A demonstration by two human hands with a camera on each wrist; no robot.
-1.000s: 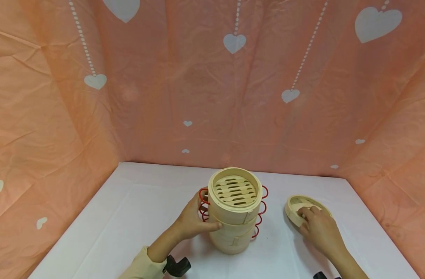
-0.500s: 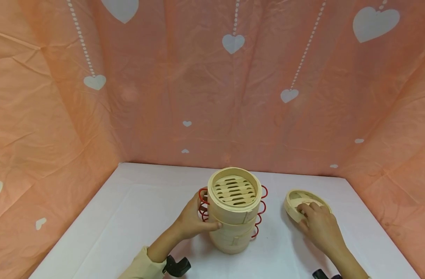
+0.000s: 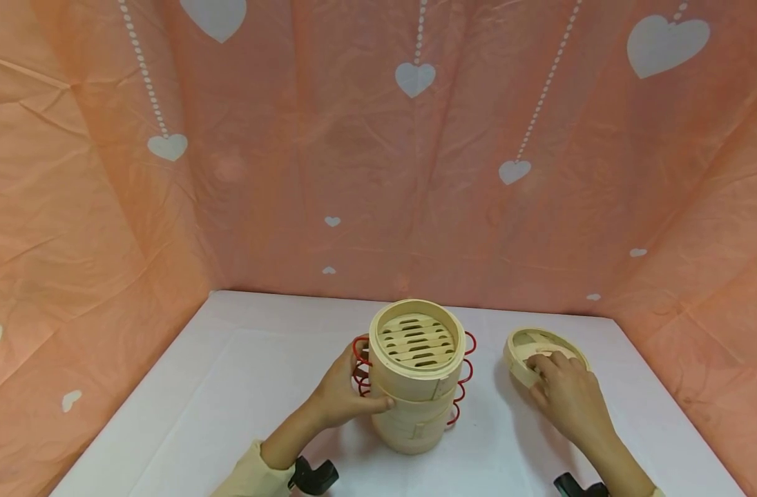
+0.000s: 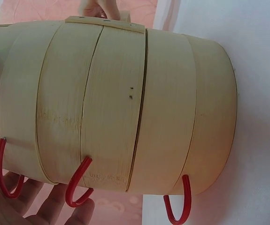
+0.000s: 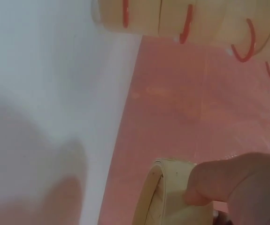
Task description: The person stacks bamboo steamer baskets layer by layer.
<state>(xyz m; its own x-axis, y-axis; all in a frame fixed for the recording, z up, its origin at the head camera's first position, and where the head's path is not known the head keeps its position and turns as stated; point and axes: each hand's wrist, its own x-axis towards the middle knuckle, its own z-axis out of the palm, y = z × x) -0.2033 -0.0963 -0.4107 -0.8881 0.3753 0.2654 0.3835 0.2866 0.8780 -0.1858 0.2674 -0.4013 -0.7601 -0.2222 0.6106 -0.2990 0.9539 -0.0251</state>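
Nearest the camera, the left hand (image 3: 344, 397) wrapped round the near-left side of the tall stack of round pale bamboo steamer baskets (image 3: 416, 386), thumb across the front wall and fingers (image 4: 55, 208) reaching behind among the red wire loop handles (image 3: 361, 366). That hand was curled on the stack and appeared to be steadying it where it stood, near the middle of the white table (image 3: 229, 386).

To the right, just apart from the stack, the right hand (image 3: 568, 400) gripped the shallow round bamboo steamer lid (image 3: 537, 348). The fingertips (image 3: 549, 362) lay over its upper rim and into the hollow, and the thumb (image 5: 210, 183) pressed its outer wall in the wrist view. The lid was tilted, its far edge raised; whether its near edge touched the table could not be told.

The lid looked light, stiff and dry, so a pinch across the rim band should have carried it without slipping. Its thin woven inner face seemed the weak part and best left unpressed. The stack, being separate tiers, looked liable to shift at its joints if pushed sideways; the wire loops or the lowest band seemed the safest holds.

Farthest back hung the wrinkled peach-coloured cloth backdrop printed with white hearts (image 3: 378, 172).
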